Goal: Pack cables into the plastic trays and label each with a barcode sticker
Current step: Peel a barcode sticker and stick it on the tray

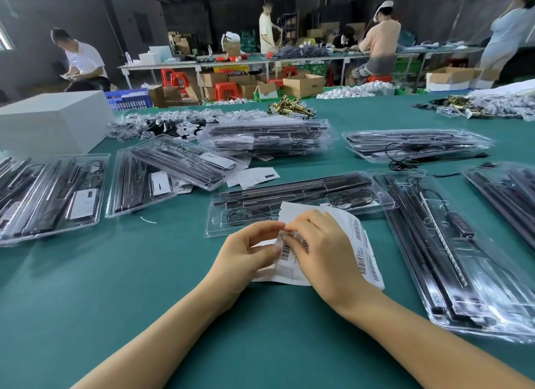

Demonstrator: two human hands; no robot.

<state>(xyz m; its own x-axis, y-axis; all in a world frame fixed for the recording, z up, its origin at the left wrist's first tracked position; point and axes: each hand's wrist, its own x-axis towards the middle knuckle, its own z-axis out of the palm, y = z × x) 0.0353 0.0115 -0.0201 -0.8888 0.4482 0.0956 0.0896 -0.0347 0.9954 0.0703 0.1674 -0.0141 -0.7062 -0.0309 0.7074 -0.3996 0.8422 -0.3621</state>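
Note:
A white sheet of barcode stickers [365,245] lies on the green table in front of me, partly over a clear plastic tray [289,199] that holds black strips and coiled cable. My left hand [246,252] pinches the sheet's left part between thumb and fingers. My right hand [321,243] pinches one barcode sticker [285,251] at the sheet's middle, its fingertips meeting those of the left hand. Another filled tray [451,258] lies lengthwise at my right.
More filled clear trays lie at the left [55,197], centre left [179,168], in a stack at the back [269,139] and at the right [417,143]. A white box [52,122] stands far left. Brass parts [291,107] and bagged pieces lie beyond. People work at far tables.

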